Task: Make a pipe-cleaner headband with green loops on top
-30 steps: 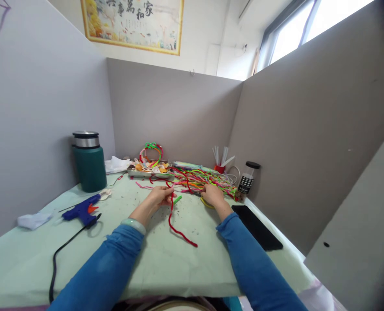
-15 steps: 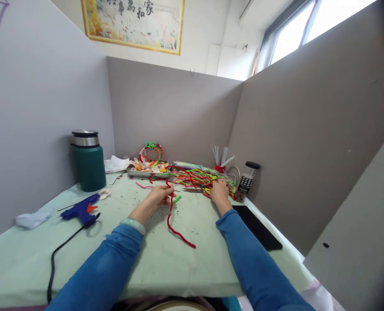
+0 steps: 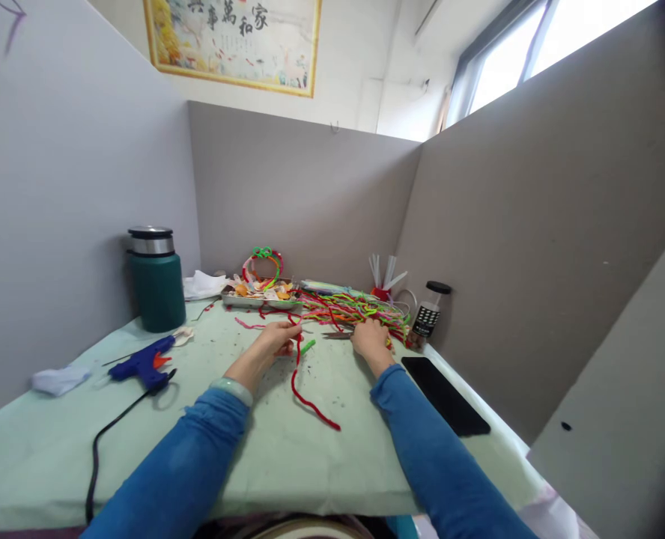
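My left hand (image 3: 277, 340) is closed in a pinch on a red pipe cleaner (image 3: 304, 395), whose long tail trails down over the table toward me. A short green piece (image 3: 308, 346) shows just beside those fingertips; whether it is joined to the red one I cannot tell. On the right, my right hand (image 3: 371, 342) is closed over the handle end of a pair of scissors (image 3: 337, 335). Their blades point left and lie low over the table, while the fingers hide most of the handles. Just behind this hand spreads a heap of coloured pipe cleaners (image 3: 344, 303).
A metal tray (image 3: 243, 302) of small pieces stands at the back, near pipe-cleaner rings (image 3: 262, 263). To the left are a green flask (image 3: 156, 288) and a blue glue gun (image 3: 143, 364) with its cord. A black phone-like slab (image 3: 445, 394) and a jar (image 3: 427, 318) lie right.
My right hand has moved a little left and toward me, from the edge of the heap onto the scissors' handles. The scissors have shifted slightly. My left hand keeps its pinch.
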Demonstrator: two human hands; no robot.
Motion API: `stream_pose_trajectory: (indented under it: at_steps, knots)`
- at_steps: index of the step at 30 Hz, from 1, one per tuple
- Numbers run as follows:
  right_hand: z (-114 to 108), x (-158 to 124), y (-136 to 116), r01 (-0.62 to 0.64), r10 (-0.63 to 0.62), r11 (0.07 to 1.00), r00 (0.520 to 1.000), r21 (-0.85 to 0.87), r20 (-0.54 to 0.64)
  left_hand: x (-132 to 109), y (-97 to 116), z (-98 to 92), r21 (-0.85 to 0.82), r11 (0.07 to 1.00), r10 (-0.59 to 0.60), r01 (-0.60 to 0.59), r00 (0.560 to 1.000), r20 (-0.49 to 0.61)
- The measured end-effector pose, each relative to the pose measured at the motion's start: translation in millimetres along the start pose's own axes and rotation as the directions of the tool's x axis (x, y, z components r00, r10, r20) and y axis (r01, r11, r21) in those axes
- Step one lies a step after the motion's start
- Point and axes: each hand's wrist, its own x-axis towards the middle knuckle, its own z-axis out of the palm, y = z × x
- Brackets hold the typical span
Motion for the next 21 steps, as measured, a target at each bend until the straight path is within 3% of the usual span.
stream_pose_trajectory:
  at_steps: [9, 14, 21]
  knots:
    - [4.3, -3.7, 7.2, 0.082, -0.083, 0.996, 0.996, -0.032, -0.041, 2.6, -1.7, -0.8, -0.051, 0.998, -0.028, 0.027, 0.999, -0.022]
    - [-4.9, -5.6, 13.2, 0.171, -0.169, 0.985, 0.983, 0.026, -0.070, 1.2, -0.6, -0.6, -0.069, 0.998, -0.010, 0.010, 1.000, 0.002]
    - [-22.1, 1.3, 12.5, 0.279, -0.258, 0.960, 0.923, 0.032, -0.284, 2.7, -2.0, -1.2, -0.032, 0.999, -0.031, 0.031, 1.000, -0.004]
